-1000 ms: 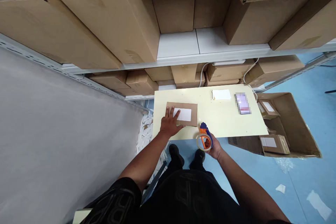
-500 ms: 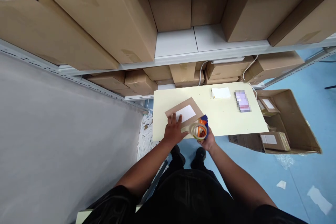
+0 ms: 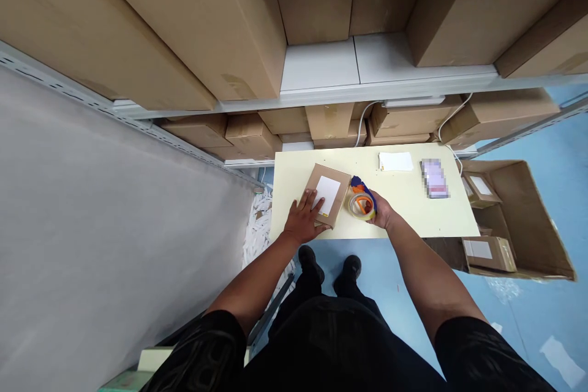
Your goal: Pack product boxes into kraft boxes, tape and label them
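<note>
A small brown cardboard box (image 3: 335, 187) with a white label lies on the pale yellow table (image 3: 404, 202), turned with its long side running away from me. My left hand (image 3: 305, 220) rests flat on the box's near end, fingers spread. Just right of the box, my right hand (image 3: 380, 213) grips an orange and blue tape dispenser (image 3: 362, 201) with a roll of clear tape, held against the box's right side.
A white paper stack (image 3: 395, 161) and a blurred purple item (image 3: 434, 177) lie at the table's far side. An open carton (image 3: 519, 220) holding labelled boxes stands on the blue floor to the right. Shelves packed with cartons (image 3: 184, 30) rise behind. White paper scraps (image 3: 258, 229) litter the floor left.
The box has been rotated about a quarter turn under my left hand. My right hand brought the tape dispenser up from the table's near edge to the box's right side.
</note>
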The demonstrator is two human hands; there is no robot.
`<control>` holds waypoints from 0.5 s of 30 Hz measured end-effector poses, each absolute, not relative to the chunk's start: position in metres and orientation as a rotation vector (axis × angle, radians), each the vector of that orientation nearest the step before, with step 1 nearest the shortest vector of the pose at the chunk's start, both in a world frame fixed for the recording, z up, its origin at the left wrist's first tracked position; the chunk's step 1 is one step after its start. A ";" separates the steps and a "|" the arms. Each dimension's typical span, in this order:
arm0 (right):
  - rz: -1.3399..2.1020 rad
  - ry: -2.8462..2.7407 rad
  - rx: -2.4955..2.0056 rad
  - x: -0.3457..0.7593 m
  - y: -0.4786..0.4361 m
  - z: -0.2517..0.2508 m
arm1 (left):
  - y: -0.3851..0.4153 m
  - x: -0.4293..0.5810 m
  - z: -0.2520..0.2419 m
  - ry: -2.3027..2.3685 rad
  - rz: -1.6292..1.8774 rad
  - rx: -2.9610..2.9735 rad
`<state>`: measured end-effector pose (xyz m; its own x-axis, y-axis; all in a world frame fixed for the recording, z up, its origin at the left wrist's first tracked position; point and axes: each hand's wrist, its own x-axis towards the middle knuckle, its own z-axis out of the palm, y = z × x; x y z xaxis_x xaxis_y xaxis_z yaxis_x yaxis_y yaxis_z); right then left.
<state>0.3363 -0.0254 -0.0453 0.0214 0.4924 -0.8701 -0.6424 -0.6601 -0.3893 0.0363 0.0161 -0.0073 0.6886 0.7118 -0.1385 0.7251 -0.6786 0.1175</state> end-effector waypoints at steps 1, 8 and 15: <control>1.777 0.233 -1.483 0.335 -0.040 -0.044 | 0.016 0.037 -0.007 1.187 -0.120 2.730; 1.705 0.540 -1.226 0.243 -0.172 -0.050 | 0.008 0.051 -0.007 1.319 -0.062 2.684; 1.757 0.627 -1.038 0.172 -0.170 -0.057 | -0.019 0.073 -0.004 1.451 -0.014 2.594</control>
<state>0.1722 -0.1700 -0.0568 -0.1714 0.4764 -0.8624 -0.9148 -0.4020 -0.0403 0.0734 -0.0188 -0.0045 0.5266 0.8453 -0.0904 0.8469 -0.5124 0.1421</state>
